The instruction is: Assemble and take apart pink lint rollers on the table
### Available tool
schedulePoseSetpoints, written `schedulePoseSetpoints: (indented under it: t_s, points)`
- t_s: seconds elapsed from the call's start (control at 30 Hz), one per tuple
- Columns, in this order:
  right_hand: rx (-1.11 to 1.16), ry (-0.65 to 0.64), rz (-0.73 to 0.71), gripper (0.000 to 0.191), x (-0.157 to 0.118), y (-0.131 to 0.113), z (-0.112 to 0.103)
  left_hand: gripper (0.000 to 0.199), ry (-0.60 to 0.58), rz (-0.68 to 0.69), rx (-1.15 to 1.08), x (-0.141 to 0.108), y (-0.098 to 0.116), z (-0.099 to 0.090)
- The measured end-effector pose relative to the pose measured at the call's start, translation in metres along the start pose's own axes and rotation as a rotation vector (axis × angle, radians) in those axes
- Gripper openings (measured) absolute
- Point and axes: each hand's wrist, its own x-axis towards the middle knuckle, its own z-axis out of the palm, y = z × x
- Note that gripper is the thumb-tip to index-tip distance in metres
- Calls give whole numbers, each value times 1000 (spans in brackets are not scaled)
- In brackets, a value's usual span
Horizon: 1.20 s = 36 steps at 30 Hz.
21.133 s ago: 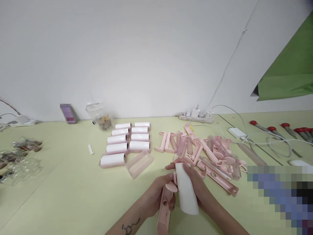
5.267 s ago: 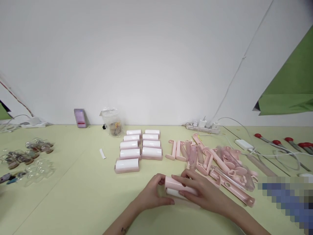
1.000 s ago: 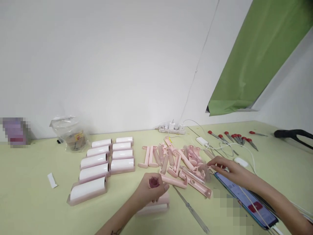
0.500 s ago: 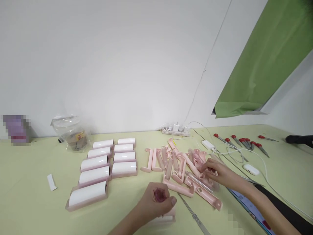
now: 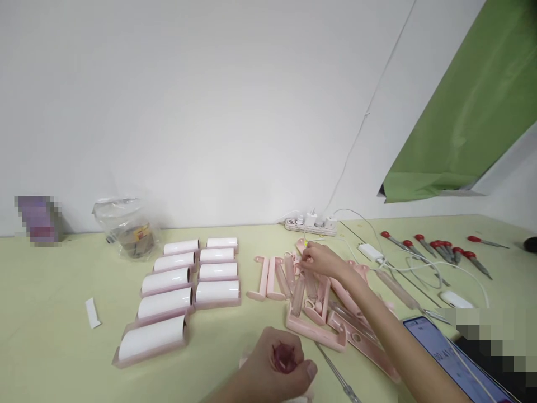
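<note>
Near the front edge, my left hand [image 5: 279, 364] is wrapped round a pink tube [image 5: 285, 358], its hollow end facing up. Part of a white and pink piece shows beneath that hand. My right hand [image 5: 321, 260] reaches over a pile of pink plastic parts, fingertips pinched together at the small ring-shaped pieces at its far left; what they grip is hidden. In the pile lie clear tubes [image 5: 297, 296], a long pink handle piece [image 5: 316, 330] and a pink bar with a hole [image 5: 364, 341]. Two pink brackets [image 5: 274, 280] stand at its left.
White rolls in pink holders [image 5: 218, 292] lie in two columns on the left. Behind them stands a clear plastic bag [image 5: 134, 235]. A power strip [image 5: 310, 226], white cables, red-topped tools [image 5: 444, 249] and a phone [image 5: 444, 352] are at the right. Tweezers [image 5: 335, 372] lie in front.
My right hand has moved left and away from me, from the right side of the pile to its far left. The view has shifted slightly. My left hand still grips the tube.
</note>
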Motion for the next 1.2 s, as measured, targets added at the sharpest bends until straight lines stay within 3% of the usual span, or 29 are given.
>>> schedulePoseSetpoints:
  t_s: [0.13, 0.37, 0.53, 0.7, 0.9, 1.07, 1.2]
  points:
    - [-68, -40, 47, 21, 22, 2, 12, 40, -55, 2, -13, 1, -1, 2]
    - [64, -108, 63, 21, 31, 6, 28, 31, 20, 52, -3, 2, 1, 6]
    - [358, 26, 100, 22, 26, 7, 13, 29, 41, 98, 1, 3, -3, 7]
    - [780, 182, 72, 25, -11, -11, -6, 30, 141, 126, -18, 4, 0, 10]
    - [1169, 131, -56, 23, -77, -63, -7, 32, 120, 103, -61, 2, 7, 10]
    - [1239, -32, -188, 21, -108, -90, 0, 25, 39, 71, -106, 6, 5, 6]
    - [1183, -43, -241, 20, -114, -94, 7, 14, 61, 110, -173, 6, 8, 8]
